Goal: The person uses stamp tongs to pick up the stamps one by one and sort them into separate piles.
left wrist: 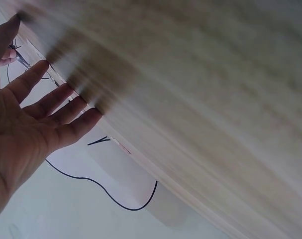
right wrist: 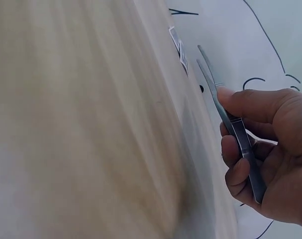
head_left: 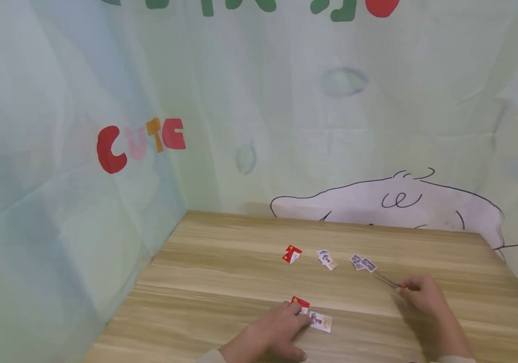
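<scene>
My right hand [head_left: 424,297] grips a pair of metal tweezers [head_left: 387,280] between thumb and fingers. In the right wrist view the tweezers' [right wrist: 243,137] tips stand apart with nothing visible between them. The tips point at two overlapping grey-purple stamps [head_left: 368,265] on the table. My left hand [head_left: 277,327] rests low on the table, fingers extended, its fingertips over the lower edge of a red-and-white stamp [head_left: 301,303] and beside a pale stamp with a figure [head_left: 321,321]. The left wrist view shows the fingers spread, fingertips touching the surface.
Farther back on the wooden table [head_left: 204,282] lie a small group of red stamps [head_left: 291,255] and a pale overlapping group [head_left: 328,260]. A printed cloth [head_left: 259,101] with letters and a cartoon figure hangs behind and at the left.
</scene>
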The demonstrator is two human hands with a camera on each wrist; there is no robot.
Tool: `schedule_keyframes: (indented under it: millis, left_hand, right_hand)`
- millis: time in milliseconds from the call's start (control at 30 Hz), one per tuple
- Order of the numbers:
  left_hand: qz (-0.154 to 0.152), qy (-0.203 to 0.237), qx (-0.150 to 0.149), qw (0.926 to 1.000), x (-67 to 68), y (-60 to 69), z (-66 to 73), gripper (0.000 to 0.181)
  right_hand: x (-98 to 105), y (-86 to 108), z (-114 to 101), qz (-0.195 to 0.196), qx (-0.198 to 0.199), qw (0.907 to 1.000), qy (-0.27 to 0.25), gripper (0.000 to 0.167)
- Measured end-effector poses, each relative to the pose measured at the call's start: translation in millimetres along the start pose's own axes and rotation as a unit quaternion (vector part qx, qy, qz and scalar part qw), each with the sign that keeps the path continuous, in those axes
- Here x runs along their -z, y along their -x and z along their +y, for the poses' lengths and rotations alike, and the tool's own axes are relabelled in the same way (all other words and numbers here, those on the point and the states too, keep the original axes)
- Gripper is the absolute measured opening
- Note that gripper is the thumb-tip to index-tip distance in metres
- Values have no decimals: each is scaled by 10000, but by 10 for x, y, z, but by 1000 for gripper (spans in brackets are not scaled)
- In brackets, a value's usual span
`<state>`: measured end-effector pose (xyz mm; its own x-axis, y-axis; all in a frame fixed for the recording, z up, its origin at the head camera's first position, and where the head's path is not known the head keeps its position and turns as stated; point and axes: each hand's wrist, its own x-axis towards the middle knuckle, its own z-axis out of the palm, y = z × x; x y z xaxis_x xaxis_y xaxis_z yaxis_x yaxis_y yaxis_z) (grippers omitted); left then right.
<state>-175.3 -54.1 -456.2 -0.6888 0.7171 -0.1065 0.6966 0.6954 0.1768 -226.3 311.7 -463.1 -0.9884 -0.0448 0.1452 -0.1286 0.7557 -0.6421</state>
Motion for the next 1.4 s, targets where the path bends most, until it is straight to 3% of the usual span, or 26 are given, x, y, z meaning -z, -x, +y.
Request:
schedule_keyframes:
  millis: [267, 433, 667, 1033, 1400]
  left_hand:
    - [48, -18, -74, 10000, -36, -1, 24, 53]
    - [164, -123, -53, 9998, -21, -6, 13, 47]
    - [300, -317, -32, 9990, -36, -27, 13, 43]
    - [292, -461, 170, 9984, -38, -12, 7, 43]
    - [329, -437, 116, 9984, -25, -31, 0, 41]
  right_hand:
    - [21, 213, -102, -59, -592, 9977, -308, 21]
    - [3, 237, -174, -20, -534, 9978, -390, 20]
    - [-8, 279, -220, -15, -353, 9993, -114, 15]
    - [-33, 335, -404, 163, 31, 9997, -157, 12]
    - [-130, 389, -480, -191, 55, 9994, -271, 15]
